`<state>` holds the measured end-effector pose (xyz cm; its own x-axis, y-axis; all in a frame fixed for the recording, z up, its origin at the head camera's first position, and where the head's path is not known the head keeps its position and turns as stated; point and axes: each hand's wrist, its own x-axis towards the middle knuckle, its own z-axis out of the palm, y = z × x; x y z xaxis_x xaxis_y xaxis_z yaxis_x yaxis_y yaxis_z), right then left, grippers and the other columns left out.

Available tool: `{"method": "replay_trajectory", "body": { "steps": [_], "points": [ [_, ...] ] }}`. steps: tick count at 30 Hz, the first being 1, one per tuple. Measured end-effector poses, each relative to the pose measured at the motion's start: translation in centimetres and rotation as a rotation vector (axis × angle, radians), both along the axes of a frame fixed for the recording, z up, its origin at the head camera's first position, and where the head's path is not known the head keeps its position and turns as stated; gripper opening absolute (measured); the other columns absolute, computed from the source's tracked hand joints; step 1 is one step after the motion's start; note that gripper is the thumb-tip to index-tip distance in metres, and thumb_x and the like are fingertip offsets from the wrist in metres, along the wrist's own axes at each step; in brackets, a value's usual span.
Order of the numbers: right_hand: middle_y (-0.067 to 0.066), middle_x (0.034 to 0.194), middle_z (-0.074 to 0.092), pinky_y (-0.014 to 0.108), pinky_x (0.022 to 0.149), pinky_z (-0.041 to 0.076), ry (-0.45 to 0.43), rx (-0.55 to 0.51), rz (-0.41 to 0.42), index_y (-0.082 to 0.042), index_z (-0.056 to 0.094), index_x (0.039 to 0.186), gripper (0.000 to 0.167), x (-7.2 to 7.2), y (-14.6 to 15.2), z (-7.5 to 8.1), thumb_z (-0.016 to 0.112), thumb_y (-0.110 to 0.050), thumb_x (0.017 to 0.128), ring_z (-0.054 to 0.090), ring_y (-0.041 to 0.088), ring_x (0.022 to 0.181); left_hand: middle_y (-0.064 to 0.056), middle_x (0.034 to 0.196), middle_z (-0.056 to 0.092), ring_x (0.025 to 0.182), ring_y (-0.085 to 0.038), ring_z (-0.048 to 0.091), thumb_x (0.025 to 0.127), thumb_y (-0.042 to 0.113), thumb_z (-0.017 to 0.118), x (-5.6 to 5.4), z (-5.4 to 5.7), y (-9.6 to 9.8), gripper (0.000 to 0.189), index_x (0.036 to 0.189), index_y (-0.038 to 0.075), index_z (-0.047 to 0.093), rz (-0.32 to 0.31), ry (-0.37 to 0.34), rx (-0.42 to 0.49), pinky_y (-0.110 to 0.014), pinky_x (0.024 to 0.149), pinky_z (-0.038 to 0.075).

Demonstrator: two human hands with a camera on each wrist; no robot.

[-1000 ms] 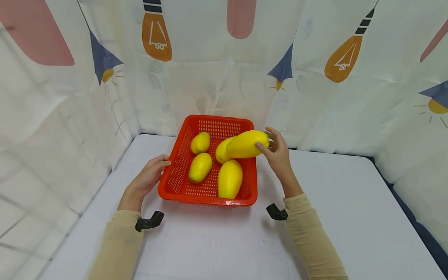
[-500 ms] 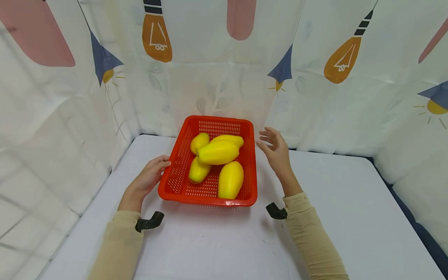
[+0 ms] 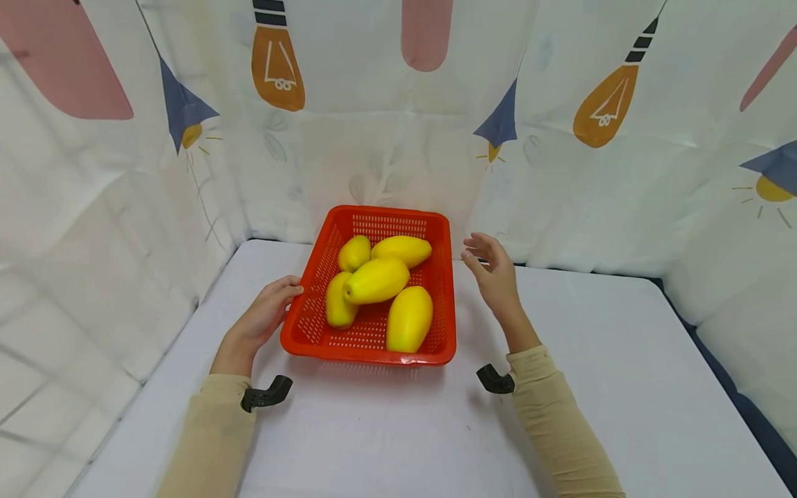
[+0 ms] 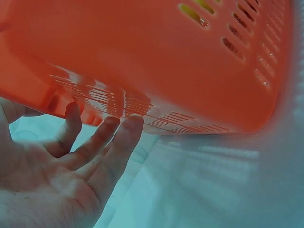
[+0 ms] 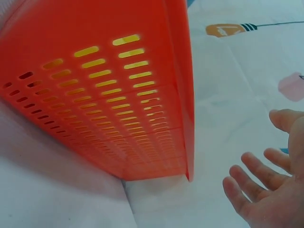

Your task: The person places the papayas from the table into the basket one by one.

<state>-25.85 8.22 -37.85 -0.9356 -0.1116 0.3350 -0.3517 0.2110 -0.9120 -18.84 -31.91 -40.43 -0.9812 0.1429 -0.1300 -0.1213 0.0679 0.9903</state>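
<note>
A red plastic basket with slotted walls holds several smooth yellow fruits, which look like mangoes. One long fruit lies across the middle, overlapping another fruit at the left. A third fruit sits at the near right, with more behind. My left hand holds the basket's left rim, its thumb at the rim and its fingertips against the outer wall in the left wrist view. My right hand hovers just right of the basket, fingers loosely bent and holding nothing.
The basket stands on a white-covered table, near its back edge. A white printed curtain closes off the back and sides. Each wrist carries a black strap mount, such as the left one.
The right hand let go of a long yellow fruit, which dropped into the basket and rolled leftward, nudging the left one. The right hand then shifted slightly right. The left hand stayed still.
</note>
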Motion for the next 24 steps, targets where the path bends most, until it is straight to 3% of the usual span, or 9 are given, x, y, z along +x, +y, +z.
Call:
{"method": "replay_trajectory", "body": {
  "steps": [10,17,24],
  "points": [
    [0.012,0.129,0.061,0.041,0.098,0.045,0.024,0.033,-0.02,-0.013,0.052,0.133,0.042,0.4,0.3,-0.4,0.061,-0.029,0.095,0.058,0.023,0.117,0.006,0.104,0.057,0.102,-0.009,0.053,0.1,0.042,0.049,0.1,0.2,0.3,0.037,0.116,0.009,0.048,0.033,-0.046,-0.054,-0.025,0.088,0.047],
    [0.01,0.128,0.062,0.044,0.1,0.045,0.019,0.05,-0.024,-0.013,0.052,0.133,0.041,0.7,0.7,-0.4,0.06,-0.028,0.096,0.058,0.024,0.119,0.003,0.113,0.056,0.11,-0.011,0.051,0.099,0.045,0.047,0.2,0.7,0.2,0.044,0.122,0.008,0.048,0.037,-0.047,-0.104,-0.025,0.09,0.047],
    [0.019,0.129,0.059,0.05,0.1,0.045,0.021,0.081,-0.009,-0.002,0.05,0.134,0.04,2.8,0.6,2.0,0.057,-0.016,0.097,0.056,0.034,0.12,-0.003,0.133,0.048,0.121,-0.014,0.042,0.1,0.047,0.045,0.5,2.1,0.1,0.062,0.144,0.005,0.037,0.034,-0.022,-0.173,-0.022,0.088,0.048]
  ]
}}
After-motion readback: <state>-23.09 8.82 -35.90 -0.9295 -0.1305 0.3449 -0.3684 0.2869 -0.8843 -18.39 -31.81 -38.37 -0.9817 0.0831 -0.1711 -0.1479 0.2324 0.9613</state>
